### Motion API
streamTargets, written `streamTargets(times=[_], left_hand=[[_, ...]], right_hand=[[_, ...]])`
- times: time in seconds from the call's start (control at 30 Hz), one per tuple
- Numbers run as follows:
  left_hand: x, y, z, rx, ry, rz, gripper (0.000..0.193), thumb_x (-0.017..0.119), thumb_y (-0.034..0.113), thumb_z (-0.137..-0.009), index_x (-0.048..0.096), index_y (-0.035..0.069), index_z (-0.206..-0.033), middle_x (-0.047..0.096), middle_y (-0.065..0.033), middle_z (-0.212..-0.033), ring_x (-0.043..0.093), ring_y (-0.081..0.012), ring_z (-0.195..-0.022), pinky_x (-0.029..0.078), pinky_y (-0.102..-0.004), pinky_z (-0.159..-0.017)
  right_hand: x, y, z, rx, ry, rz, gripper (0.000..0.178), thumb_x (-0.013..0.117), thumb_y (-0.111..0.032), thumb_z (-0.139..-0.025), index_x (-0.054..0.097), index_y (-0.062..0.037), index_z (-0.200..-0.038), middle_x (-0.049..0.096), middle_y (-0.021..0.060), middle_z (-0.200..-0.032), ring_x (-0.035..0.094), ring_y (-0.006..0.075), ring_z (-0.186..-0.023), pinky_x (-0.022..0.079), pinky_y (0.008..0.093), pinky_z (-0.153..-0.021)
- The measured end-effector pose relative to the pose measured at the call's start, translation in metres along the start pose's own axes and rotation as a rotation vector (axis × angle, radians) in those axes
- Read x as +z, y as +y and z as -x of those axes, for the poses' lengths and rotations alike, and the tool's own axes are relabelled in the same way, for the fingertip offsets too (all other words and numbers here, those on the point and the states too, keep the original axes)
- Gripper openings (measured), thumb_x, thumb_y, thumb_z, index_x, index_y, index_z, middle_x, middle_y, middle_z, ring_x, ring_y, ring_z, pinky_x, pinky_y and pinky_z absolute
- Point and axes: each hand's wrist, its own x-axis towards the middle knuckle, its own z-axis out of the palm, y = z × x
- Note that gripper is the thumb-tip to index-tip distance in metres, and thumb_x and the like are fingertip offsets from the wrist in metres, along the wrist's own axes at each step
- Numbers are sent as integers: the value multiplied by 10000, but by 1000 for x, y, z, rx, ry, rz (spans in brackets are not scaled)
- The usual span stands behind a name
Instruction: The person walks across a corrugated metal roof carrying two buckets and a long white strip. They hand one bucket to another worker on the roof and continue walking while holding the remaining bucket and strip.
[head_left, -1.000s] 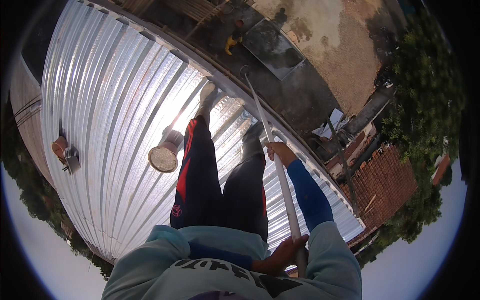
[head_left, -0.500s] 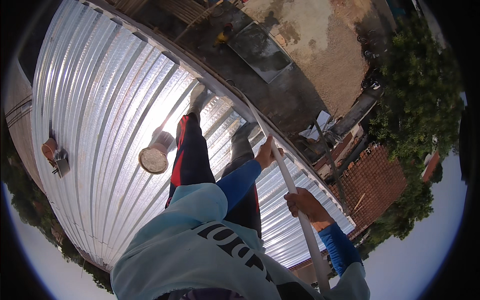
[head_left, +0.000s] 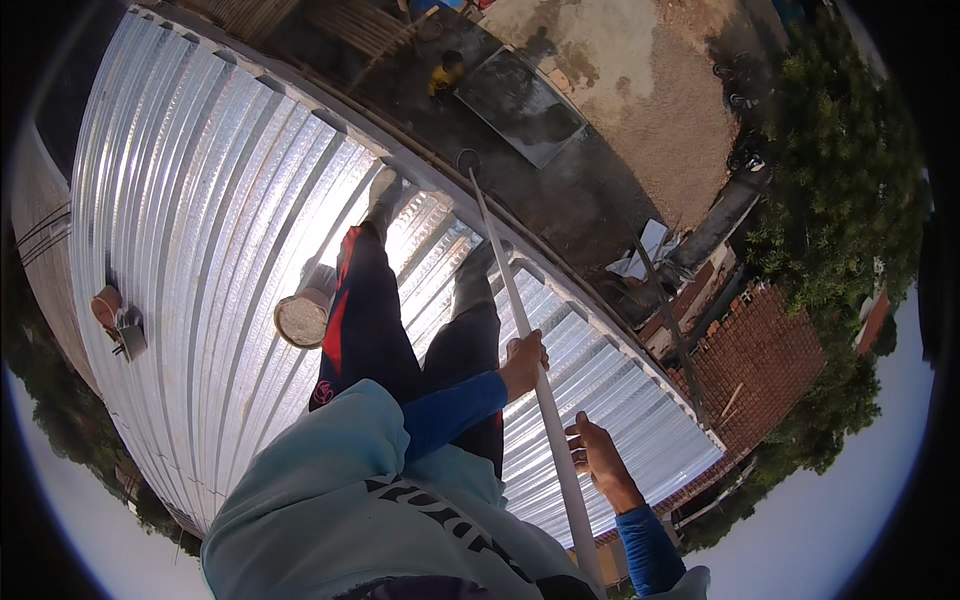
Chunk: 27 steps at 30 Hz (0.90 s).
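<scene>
- One long, slim, pale grey-white pole, round and smooth-looking, slants from the person's right side across the silver corrugated metal roof and out past its edge; its far tip is near or touching a dark rounded shape — I cannot tell whether they are joined.
- Its straight line suggests a stiff shaft, probably light for its length and not fragile, though so much reach would make the far end feel heavy and inclined to sway.
- The smooth surface could slide or roll in bare palms; a full wrap with two hands set well apart along the near half should steady it best.
- The person's left hand is curled around the shaft, the upper of the two holds.
- The right hand, nearer the body, is loosely spread just beside the shaft — fingers part-bent, apparently not gripping.
- Left of the legs stands a pale bucket with greyish contents; farther left, a small reddish-brown container sits beside a flat grey piece.
- Beyond the roof edge, on the ground, are a person in yellow and a dark rectangular panel.
</scene>
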Motion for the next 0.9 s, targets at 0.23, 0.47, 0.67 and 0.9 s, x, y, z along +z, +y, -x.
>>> streamTargets(times=[0.23,0.47,0.67,0.9], left_hand=[[-7,-46,214,-87,-264,-41,283,541,341,-951,464,70,-921,466,-27,-644,488,-159,-495,450,-329,-461],[-74,9,121,119,-430,-495,712,312,668,-930,547,-2,-967,585,-99,-822,610,-172,-776,521,-325,-659],[-10,49,-51,-175,-323,-20,666,515,660,-861,524,-5,-828,583,-170,-723,561,-255,-566,484,-365,-506],[29,6,-15,102,6,-35,259,585,151,-859,463,81,-640,455,-61,-507,447,-189,-408,378,-347,-393]], right_hand=[[51,-96,-238,-5,-191,-152,446,652,-390,-876,538,15,-1023,570,74,-740,519,145,-530,430,251,-442],[68,-47,-110,-171,-106,-44,194,638,-203,-857,540,-78,-745,488,-4,-577,459,94,-451,378,226,-418],[72,29,144,6,-113,-319,143,610,-167,-901,529,-69,-836,542,25,-618,480,106,-469,384,249,-435],[-6,133,170,33,-47,-463,421,595,-430,-914,570,-24,-1024,613,64,-736,583,123,-586,480,253,-526]])
